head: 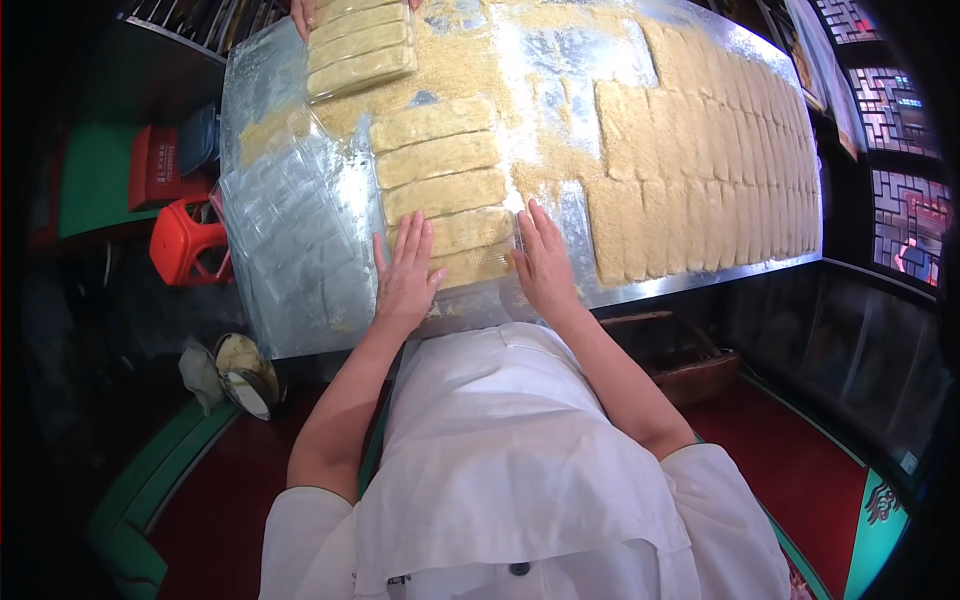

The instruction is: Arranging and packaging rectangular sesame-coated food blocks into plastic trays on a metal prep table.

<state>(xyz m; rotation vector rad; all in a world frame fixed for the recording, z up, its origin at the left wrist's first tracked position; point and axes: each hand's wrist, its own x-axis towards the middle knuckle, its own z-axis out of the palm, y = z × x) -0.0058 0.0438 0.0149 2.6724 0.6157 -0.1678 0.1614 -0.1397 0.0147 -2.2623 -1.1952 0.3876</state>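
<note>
Several pale yellow dough strips lie side by side on the metal table in front of me, above a clear plastic sheet or tray. My left hand rests flat with its fingertips on the left end of the nearer strips, thumb spread. At their right end is my right hand, fingers extended and the thumb near the strips' edge. Neither hand grips anything. Whether plastic covers the nearest strip I cannot tell. To the right, rows of crumb-coated strips lie packed close together.
A co-worker's hand holds a clear tray of strips at the table's far side. Clear plastic trays lie at the left. Loose crumbs cover part of the metal table. A red plastic stool stands beyond its left edge.
</note>
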